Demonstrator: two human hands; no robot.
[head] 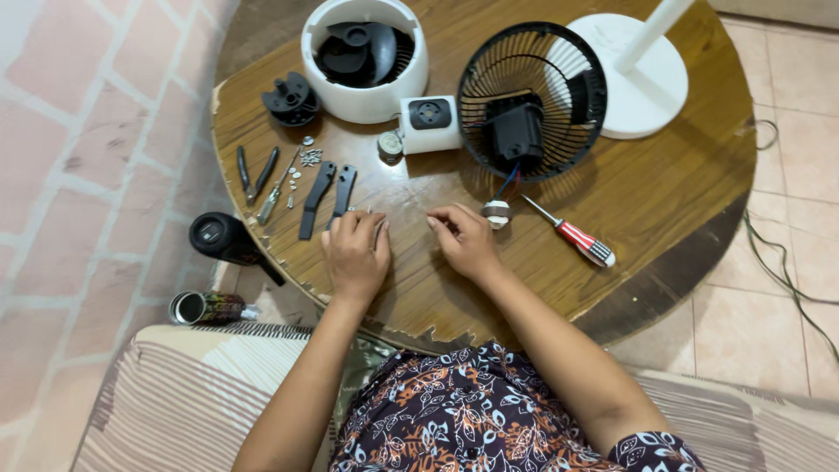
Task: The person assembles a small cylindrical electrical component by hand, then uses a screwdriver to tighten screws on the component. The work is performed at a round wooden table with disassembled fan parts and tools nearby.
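My left hand (357, 249) lies palm down on the round wooden table (664, 201), fingers bent and close together. Its fingertips touch the lower end of two black plastic strips (328, 194), and a tiny metal bit shows there; whether the hand grips it is hidden. My right hand (463, 238) rests beside it with fingers curled inward and nothing visible in them. A small white cylindrical part (495, 212) lies just right of its knuckles, wired to the black fan grille (531, 100). A screwdriver with a red and white handle (577, 234) lies further right.
At the back stand a white fan housing with a black blade (365, 57), a white box with a socket (428, 122), and a white fan base (642, 74). Pliers (256, 172), loose screws (310, 157) and a black hub (291, 98) lie left. A cable (782, 262) trails on the floor.
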